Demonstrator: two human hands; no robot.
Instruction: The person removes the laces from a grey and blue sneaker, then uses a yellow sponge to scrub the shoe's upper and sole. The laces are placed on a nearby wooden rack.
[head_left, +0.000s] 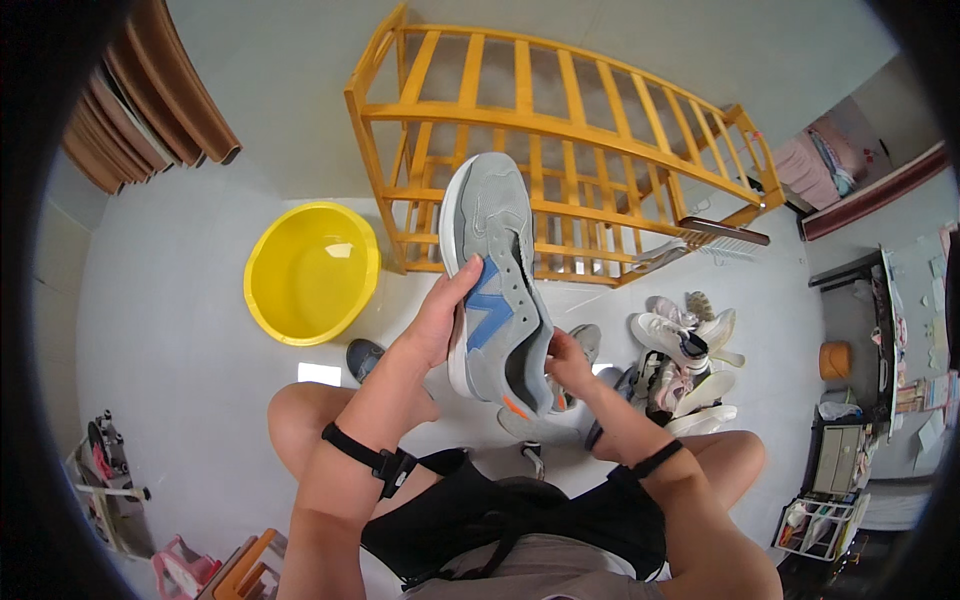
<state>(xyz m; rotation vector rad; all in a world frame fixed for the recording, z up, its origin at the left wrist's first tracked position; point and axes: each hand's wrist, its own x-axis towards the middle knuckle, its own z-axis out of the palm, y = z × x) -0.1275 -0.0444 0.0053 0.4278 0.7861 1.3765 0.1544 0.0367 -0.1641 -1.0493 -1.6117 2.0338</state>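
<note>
A grey sneaker (499, 300) with blue side trim, an orange heel mark and a white sole is held up in front of me, toe pointing away. My left hand (448, 311) grips its sole side, the thumb on the upper. My right hand (571, 364) is at the collar on the other side, its fingertips partly hidden by the shoe. No laces show in its eyelets. Behind my right hand, another grey shoe (589, 339) stands on the floor, partly covered. A dark shoe (363, 358) lies beside my left forearm.
A yellow plastic basin (313, 274) stands on the floor at the left. Ahead is a slatted wooden rack (480, 116), with hangers (720, 244) at its right end. Several shoes (679, 360) lie piled at the right. A wire basket (817, 529) stands at the lower right.
</note>
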